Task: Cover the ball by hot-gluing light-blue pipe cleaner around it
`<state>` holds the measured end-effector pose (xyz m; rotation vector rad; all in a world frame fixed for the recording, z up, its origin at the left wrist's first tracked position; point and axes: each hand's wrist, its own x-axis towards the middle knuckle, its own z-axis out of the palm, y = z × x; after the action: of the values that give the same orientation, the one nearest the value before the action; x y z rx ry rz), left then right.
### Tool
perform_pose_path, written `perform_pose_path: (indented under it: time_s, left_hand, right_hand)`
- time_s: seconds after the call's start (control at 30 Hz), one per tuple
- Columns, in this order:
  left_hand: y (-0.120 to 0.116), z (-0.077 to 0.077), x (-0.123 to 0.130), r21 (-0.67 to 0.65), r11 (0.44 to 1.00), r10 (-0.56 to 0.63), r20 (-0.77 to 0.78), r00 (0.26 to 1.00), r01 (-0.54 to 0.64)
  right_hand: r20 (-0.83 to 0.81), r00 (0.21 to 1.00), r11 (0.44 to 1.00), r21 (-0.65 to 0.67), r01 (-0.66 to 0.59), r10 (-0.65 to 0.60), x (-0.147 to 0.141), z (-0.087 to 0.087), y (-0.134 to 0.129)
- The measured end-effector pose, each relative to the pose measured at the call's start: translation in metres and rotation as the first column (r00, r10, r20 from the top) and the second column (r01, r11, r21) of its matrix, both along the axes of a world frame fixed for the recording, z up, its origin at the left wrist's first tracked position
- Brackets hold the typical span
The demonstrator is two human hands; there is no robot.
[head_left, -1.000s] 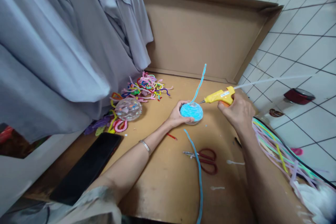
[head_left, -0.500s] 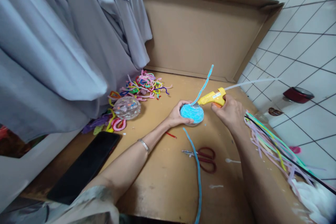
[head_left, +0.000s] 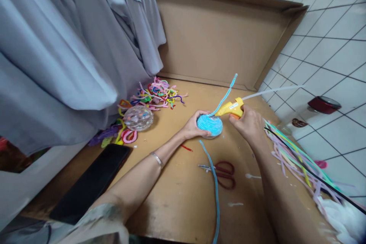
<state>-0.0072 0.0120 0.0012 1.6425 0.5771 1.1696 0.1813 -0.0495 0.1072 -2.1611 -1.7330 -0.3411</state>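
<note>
Shifted left since one second ago, the yellow glue gun (head_left: 230,109) has its front end at the top of the blue-wrapped ball (head_left: 209,124), right of centre in the frame; the blue strand (head_left: 225,98) rising from that top leans further right. Grey cloth (head_left: 71,42) fills the upper left, and a cardboard panel (head_left: 223,38) spans the top middle. Below lies the brown tabletop (head_left: 177,202), with a black phone (head_left: 91,183) at lower left. Right of centre, the right hand (head_left: 248,122) grips the gun's handle, the safe place to hold it, as the nozzle is probably hot. Near centre, the left hand (head_left: 194,126) curls around the ball's left side. The ball looks light, with a soft, grippy winding over a clear shell that may dent; a gentle side hold suits it. Scissors (head_left: 225,176) lie lower down. The strand looks thin and bendable.
</note>
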Motion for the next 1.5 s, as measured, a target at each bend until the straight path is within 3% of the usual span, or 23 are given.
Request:
perform_pose_path:
  time_s: [0.63, 1.5]
  left_hand:
    - [0.0024, -0.0048, 0.0009, 0.011, 0.999, -0.040, 0.030, 0.999, 0.040]
    - [-0.0025, 0.0033, -0.0011, 0.006, 0.998, -0.068, 0.003, 0.998, 0.068]
  right_hand:
    - [-0.008, 1.000, 1.000, -0.024, 0.003, -0.003, -0.0015, 0.0055, -0.0032]
    - [-0.004, 0.999, 0.998, 0.051, -0.045, 0.045, 0.0036, 0.0059, -0.0050]
